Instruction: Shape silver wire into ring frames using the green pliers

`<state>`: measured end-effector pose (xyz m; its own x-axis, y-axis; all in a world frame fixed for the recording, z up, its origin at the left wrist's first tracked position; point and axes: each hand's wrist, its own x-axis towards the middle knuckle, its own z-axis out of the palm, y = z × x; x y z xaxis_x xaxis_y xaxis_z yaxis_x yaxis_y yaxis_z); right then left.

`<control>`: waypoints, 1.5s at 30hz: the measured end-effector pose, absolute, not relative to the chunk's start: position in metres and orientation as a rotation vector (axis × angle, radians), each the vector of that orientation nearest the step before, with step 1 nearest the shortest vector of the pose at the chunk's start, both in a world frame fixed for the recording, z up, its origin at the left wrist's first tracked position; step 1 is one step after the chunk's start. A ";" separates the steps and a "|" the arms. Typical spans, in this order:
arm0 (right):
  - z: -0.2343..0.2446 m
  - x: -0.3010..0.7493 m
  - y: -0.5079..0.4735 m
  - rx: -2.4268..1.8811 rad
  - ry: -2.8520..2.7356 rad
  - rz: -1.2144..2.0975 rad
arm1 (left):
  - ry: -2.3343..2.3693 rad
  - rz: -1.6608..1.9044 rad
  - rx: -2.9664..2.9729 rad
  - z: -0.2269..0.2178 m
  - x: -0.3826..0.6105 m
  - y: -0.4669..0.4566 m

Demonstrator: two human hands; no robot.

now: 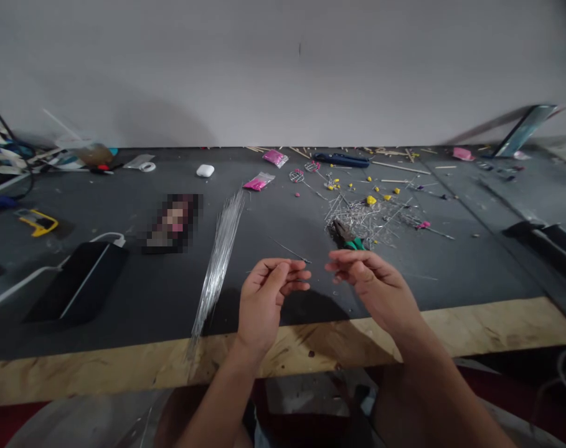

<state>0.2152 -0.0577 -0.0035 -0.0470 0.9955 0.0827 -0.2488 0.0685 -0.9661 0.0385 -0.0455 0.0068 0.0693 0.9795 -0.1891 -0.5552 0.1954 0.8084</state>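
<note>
My left hand (260,297) has its thumb and forefinger pinched together, the other fingers curled loosely. A thin metal wire (289,250) with a thicker end shows just above these fingertips, and the pinch seems to be on it. My right hand (380,287) faces it a short gap away, thumb pressed to the forefinger; anything between them is too small to make out. Right behind that hand lie green-handled pliers (344,231), partly hidden by the fingers. A pile of short cut wires (357,214) spreads beyond them. Left of my hands lies a bundle of long straight wires (221,252).
Pink bead packets (259,181), wire pieces with pink ends (296,176), yellow lumps (371,200) and a dark blue tool (341,160) lie toward the wall. On the left are a black power bank (80,280), a blurred-out phone (173,224), a white case (205,170) and a yellow cutter (37,222).
</note>
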 end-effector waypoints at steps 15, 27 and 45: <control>-0.007 0.217 -0.051 -0.840 -0.841 1.519 | 0.780 1.183 0.729 0.005 0.040 -0.045; -0.001 0.205 -0.051 -0.788 -0.715 1.757 | 0.553 0.959 0.609 0.007 0.036 -0.048; -0.009 0.201 -0.044 -0.904 -0.541 1.501 | 0.909 1.289 0.855 -0.001 0.048 -0.052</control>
<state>0.2005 -0.0438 -0.0093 0.0459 0.9736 -0.2237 -0.6076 -0.1505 -0.7799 0.0480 -0.0518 -0.0014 0.0556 0.9956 -0.0759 -0.4056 0.0920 0.9094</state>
